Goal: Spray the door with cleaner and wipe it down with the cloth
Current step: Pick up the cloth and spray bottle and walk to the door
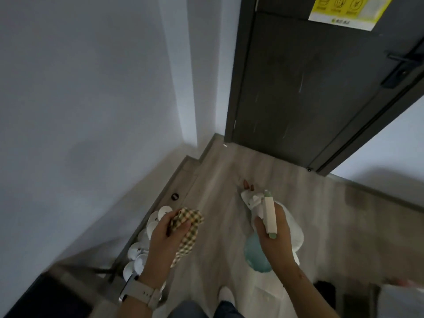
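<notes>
The dark grey door stands ahead at upper right, shut in its frame, with faint pale streaks on its lower half. My left hand grips a bunched yellow-and-brown checked cloth at lower centre. My right hand holds a spray bottle with a teal body and a white-and-green trigger head that points toward the door. Both hands hang low over the floor, well short of the door.
A yellow sticker sits near the door's top and a dark lever handle at its right edge. White slippers lie piled along the left wall's skirting. A white plush toy lies on the wood floor.
</notes>
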